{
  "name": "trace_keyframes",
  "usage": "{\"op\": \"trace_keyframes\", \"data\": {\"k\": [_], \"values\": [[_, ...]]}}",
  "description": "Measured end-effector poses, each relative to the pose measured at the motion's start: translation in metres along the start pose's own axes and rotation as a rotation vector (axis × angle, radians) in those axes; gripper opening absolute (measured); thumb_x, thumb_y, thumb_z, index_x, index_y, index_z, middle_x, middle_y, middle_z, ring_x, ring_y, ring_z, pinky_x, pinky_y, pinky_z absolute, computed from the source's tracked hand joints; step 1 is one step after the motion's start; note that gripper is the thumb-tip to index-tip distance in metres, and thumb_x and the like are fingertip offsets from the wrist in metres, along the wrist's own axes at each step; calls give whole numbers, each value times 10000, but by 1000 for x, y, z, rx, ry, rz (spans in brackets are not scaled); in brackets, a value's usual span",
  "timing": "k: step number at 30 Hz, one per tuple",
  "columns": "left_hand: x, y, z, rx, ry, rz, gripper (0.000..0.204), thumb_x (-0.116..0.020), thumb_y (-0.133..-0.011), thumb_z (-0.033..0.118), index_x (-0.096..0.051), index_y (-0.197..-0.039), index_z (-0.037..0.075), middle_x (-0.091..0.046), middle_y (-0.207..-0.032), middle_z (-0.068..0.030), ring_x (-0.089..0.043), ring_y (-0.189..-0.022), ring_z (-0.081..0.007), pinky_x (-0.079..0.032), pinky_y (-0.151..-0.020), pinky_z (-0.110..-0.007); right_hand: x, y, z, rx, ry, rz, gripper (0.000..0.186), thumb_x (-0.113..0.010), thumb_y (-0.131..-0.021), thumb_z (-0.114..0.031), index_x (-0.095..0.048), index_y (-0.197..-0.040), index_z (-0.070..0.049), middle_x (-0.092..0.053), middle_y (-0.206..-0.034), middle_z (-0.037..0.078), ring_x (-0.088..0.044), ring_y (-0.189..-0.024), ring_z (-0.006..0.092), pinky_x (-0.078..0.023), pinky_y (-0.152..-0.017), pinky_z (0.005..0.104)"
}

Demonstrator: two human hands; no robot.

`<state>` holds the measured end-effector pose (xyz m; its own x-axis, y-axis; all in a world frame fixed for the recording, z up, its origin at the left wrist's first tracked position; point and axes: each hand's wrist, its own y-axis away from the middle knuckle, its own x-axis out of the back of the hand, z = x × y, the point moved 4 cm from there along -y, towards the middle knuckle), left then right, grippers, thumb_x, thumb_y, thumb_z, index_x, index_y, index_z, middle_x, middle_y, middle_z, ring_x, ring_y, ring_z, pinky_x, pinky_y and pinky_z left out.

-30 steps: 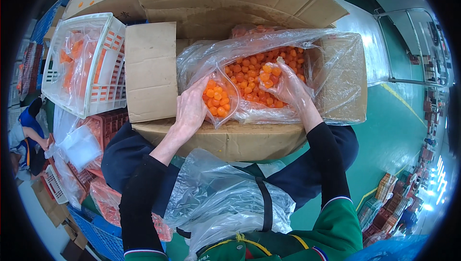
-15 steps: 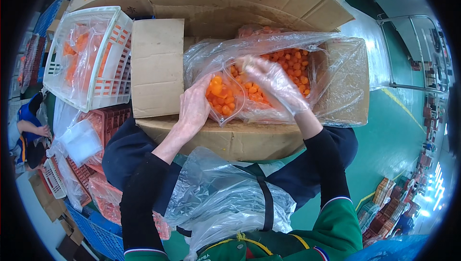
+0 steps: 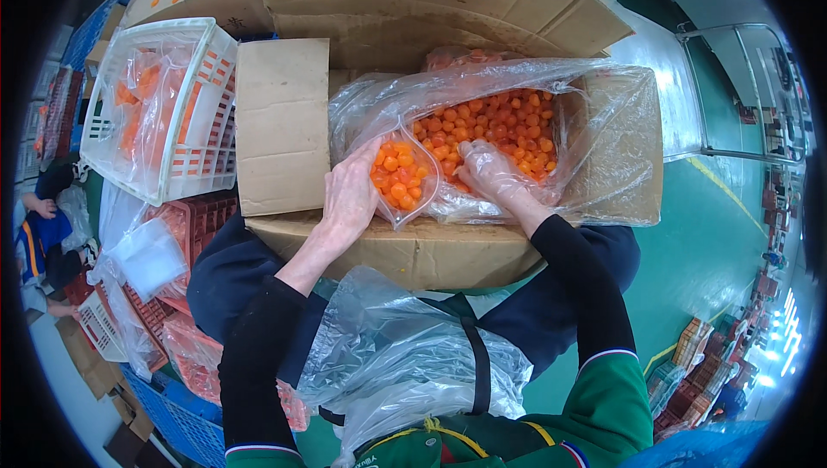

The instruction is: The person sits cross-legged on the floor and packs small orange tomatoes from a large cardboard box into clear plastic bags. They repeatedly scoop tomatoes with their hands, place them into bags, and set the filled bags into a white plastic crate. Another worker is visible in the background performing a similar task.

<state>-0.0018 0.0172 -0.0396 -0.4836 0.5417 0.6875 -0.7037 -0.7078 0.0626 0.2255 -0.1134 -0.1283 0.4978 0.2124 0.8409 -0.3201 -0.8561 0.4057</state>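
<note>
My left hand (image 3: 351, 182) is closed on the edge of a small clear plastic bag (image 3: 428, 196). Shiny orange balls (image 3: 399, 177), about fruit or candy size, partly fill that bag, which leans at the near side of a cardboard box (image 3: 616, 115). In the box a large clear liner holds a heap of the same loose orange balls (image 3: 508, 123). My right hand (image 3: 491, 171), in a thin clear glove, reaches down into this heap with its fingers curled against the balls. Its fingertips are partly hidden among them.
A white plastic basket (image 3: 203, 110) with bagged orange goods stands at the left, above red crates (image 3: 207, 225). A raised cardboard flap (image 3: 282, 123) borders the box's left side. Another person (image 3: 43, 231) sits far left. A metal rail cart (image 3: 745, 156) stands at the right.
My right hand has come down from above the small bag's opening and moved right into the loose balls. The left hand keeps hold of the bag, nearly in place.
</note>
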Motion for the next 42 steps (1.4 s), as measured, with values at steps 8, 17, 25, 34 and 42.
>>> {"op": "trace_keyframes", "data": {"k": [8, 17, 25, 34, 42], "values": [[3, 0, 2, -5, 24, 2, 599, -451, -757, -145, -588, -1319, 9, -618, -1278, -224, -597, -1171, -405, -493, -1001, -442, 27, 0, 23, -442, -1200, -66, 298, -591, -1008, -319, -589, -1162, -65, -590, -917, 39, -581, -786, 130, -487, -672, 256], [1, -1, 3, -12, -6, -4, 595, -456, -759, -142, -588, -1320, 8, -613, -1286, -226, -598, -1171, -405, -495, -999, -442, 47, 8, -15, -282, -1803, -221, 529, -430, -1046, -488, -548, -1269, -23, -597, -1191, 200, -610, -1117, 304, -535, -967, 443], [0, -1, 4, -12, 3, 1, 592, -465, -763, -134, -585, -1325, 8, -613, -1283, -230, -599, -1169, -406, -495, -998, -442, 70, 15, -70, -150, -1870, -273, 578, -461, -1024, -521, -572, -1260, -6, -577, -1275, 231, -588, -1182, 336, -512, -1020, 471], [0, 1, -2, -19, 10, 16, 592, -466, -766, -125, -586, -1327, 25, -617, -1274, -225, -603, -1159, -402, -499, -986, -444, 80, 2, -61, -71, -1533, -198, 289, -623, -994, -229, -617, -1203, -30, -642, -1109, 93, -639, -972, 187, -544, -759, 300], [-1, 0, -1, 10, 17, 4, 590, -467, -764, -129, -587, -1324, 14, -606, -1302, -215, -601, -1168, -396, -500, -988, -441, 41, -33, 5, -10, -297, 29, 303, -665, -952, -200, -643, -1195, -21, -680, -1066, 137, -669, -887, 221, -532, -768, 335]]}}
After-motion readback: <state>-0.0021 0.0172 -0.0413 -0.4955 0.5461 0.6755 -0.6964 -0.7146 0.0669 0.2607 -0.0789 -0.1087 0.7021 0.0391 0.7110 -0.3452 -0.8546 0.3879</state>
